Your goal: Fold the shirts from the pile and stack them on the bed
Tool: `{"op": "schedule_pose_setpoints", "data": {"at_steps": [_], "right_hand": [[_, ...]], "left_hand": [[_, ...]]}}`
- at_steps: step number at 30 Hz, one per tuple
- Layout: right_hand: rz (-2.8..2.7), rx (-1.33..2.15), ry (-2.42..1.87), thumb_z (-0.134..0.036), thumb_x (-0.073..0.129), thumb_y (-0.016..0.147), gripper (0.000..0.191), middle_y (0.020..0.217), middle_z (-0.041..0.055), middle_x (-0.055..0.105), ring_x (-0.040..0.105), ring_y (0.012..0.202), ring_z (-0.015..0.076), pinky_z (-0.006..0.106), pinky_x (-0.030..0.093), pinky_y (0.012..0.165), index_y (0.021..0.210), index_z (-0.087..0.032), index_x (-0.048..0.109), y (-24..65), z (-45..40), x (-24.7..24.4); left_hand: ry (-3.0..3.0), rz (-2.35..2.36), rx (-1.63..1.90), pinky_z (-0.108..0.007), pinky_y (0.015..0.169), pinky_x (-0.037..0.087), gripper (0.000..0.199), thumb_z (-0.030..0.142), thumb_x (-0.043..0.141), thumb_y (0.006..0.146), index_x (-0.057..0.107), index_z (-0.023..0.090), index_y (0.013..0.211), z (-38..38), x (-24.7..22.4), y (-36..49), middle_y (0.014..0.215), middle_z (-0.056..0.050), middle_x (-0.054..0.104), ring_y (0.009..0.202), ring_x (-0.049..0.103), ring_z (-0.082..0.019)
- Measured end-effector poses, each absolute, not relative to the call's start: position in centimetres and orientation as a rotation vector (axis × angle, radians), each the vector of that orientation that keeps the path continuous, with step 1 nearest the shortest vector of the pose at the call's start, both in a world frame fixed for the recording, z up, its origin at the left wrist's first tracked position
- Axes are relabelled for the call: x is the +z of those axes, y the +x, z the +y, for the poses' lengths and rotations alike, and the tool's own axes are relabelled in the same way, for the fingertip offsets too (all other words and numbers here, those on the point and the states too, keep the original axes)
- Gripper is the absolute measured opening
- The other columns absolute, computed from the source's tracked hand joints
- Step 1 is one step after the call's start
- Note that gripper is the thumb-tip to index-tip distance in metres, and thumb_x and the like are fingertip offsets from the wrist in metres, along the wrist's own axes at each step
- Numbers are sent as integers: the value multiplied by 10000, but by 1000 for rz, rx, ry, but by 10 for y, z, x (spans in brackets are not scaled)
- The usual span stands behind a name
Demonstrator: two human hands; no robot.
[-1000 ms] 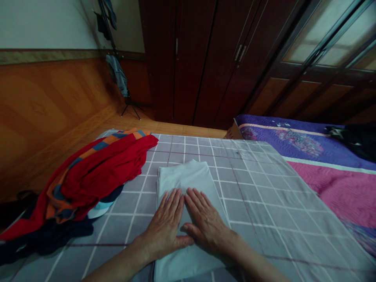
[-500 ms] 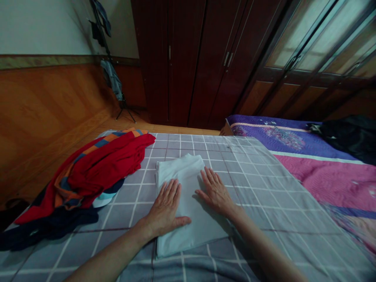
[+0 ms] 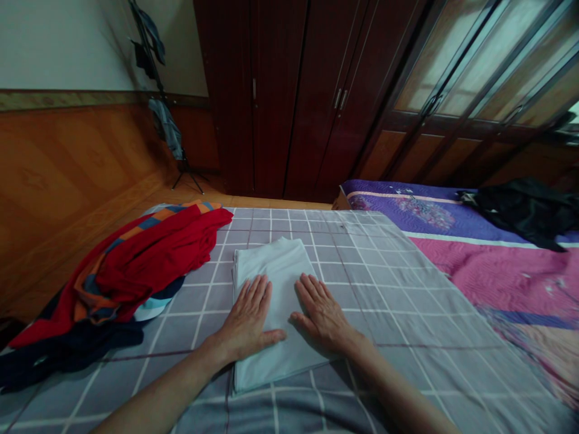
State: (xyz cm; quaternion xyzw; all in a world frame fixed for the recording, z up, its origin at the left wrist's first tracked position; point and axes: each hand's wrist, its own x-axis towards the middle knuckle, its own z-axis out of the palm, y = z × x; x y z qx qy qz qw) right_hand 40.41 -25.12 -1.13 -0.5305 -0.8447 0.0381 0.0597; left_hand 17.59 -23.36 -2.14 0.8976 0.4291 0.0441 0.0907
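Red clothing (image 3: 158, 259) left of folded pale cloth (image 3: 283, 289), purple-pink bedspread (image 3: 479, 265) far right

Pale cloth (image 3: 281, 298), grey white-gridded sheet (image 3: 384, 301), red clothing (image 3: 156, 256), purple-and-pink floral quilt (image 3: 479, 262), dark-red wardrobe (image 3: 275, 120)

Left fingers (image 3: 256, 295), right fingers (image 3: 313, 292) — over folded pale cloth (image 3: 282, 301)
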Motion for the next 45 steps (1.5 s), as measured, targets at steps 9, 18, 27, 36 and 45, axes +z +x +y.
{"op": "schedule_pose_setpoints", "data": {"at_steps": [9,18,27,36,45], "right_hand": [[-2570,203,-1401,-630,302,911,728,1487,167,292,233,1380,295,473,227,1119,1419,-113,360,348,-202,-14],[-2429,11,-1778,-517,407,924,658,1491,174,280,216,1380,326,520,248,1085,1420,-87,350,414,-163,-20],[-2561,96,-1427,-548,382,925,624,1483,148,314,234,1381,287,498,213,1110,1404,-148,392,373,-166,-20],[-2538,79,-1490,-416,461,919,561,1496,154,281,206,1389,298,507,211,1109,1398,-130,395,383,-163,-13],[-2604,124,-1364,-511,448,910,658,1487,168,291,216,1386,293,497,200,1121,1417,-103,357,373,-155,-20]], "left_hand": [[2635,1284,187,-502,1149,113,971,661,515,774,175,73,1468,-233,-27,179,1535,-197,125,1422,50,-309],[2633,1272,93,-518,1142,103,985,691,445,798,117,58,1477,-233,-20,176,1536,-206,49,1417,1,-327],[2656,1273,166,-533,1128,145,1058,662,528,767,26,67,1483,-232,-26,177,1528,-228,62,1413,41,-347],[2646,1230,160,-513,1131,155,1044,733,403,802,-67,96,1483,-222,-14,175,1535,-210,44,1419,20,-322],[2658,1359,130,-512,1138,97,960,756,258,829,212,28,1455,-164,-15,172,1513,-224,166,1418,84,-318]]}}
